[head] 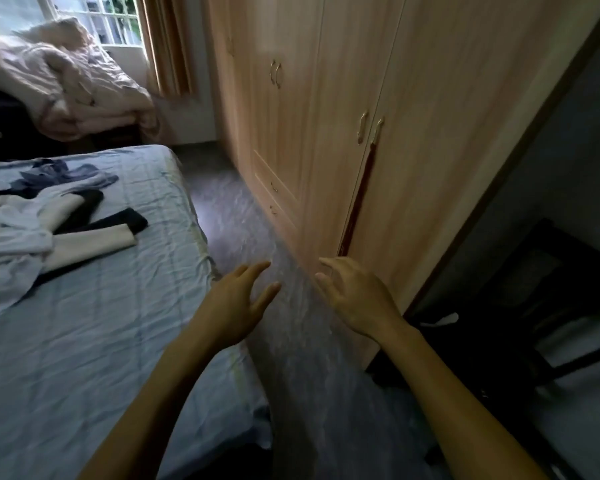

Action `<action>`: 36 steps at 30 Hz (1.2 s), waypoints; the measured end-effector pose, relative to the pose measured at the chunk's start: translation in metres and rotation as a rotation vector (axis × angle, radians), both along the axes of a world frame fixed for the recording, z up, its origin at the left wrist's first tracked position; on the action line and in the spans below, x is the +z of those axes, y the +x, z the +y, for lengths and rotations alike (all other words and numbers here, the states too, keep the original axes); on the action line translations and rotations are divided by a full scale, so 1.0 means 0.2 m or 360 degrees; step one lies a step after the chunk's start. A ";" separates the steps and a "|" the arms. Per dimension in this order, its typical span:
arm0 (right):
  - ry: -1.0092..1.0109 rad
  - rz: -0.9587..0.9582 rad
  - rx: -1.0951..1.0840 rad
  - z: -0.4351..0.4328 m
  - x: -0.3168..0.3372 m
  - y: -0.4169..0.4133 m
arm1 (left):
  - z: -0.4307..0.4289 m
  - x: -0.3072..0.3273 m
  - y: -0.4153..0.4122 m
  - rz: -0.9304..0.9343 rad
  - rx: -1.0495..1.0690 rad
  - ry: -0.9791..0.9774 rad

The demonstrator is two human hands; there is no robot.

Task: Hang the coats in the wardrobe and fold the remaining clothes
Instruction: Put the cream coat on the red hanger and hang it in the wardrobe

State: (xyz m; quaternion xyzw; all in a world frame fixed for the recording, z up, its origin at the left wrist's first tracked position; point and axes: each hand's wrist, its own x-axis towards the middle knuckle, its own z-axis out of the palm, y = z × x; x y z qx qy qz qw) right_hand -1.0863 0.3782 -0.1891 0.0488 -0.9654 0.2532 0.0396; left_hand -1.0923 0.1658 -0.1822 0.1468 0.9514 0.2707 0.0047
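Held left hand (238,299) and right hand (355,296) empty, fingers spread, near pale wooden wardrobe (430,98). Spotted crumpled white-and-black clothes (32,230) on blue-sheeted bed (101,341), likely awaiting folding.

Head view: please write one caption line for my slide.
Empty left hand and right hand held out near the wardrobe; clothes lie unfolded on the bed.

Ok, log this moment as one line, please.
left hand: open, empty | right hand: open, empty | clothes: loose pile on bed | wardrobe: ahead-right of hands

Blue-sheeted bed (101,323) left; pink quilt (66,88) heaped below window (118,19); orange curtain (167,46) beside; possibly dark chair (548,258) right.
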 end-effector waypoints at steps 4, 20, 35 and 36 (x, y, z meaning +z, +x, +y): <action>0.0043 -0.0004 0.0147 0.17 0.03 -0.28 | 0.16 0.02 -0.22 -0.0009 0.0145 0.0024; 0.0189 -0.0088 0.0678 0.02 -0.15 -1.69 | 0.09 -0.20 -1.30 -0.0039 0.0634 0.0114; 0.0061 -0.0056 0.1130 -0.51 -0.14 -2.84 | -0.29 -0.19 -2.19 -0.0013 0.1096 0.0105; 0.0047 -0.0068 0.1159 -0.54 -0.15 -2.92 | -0.30 -0.21 -2.25 -0.0021 0.1119 0.0097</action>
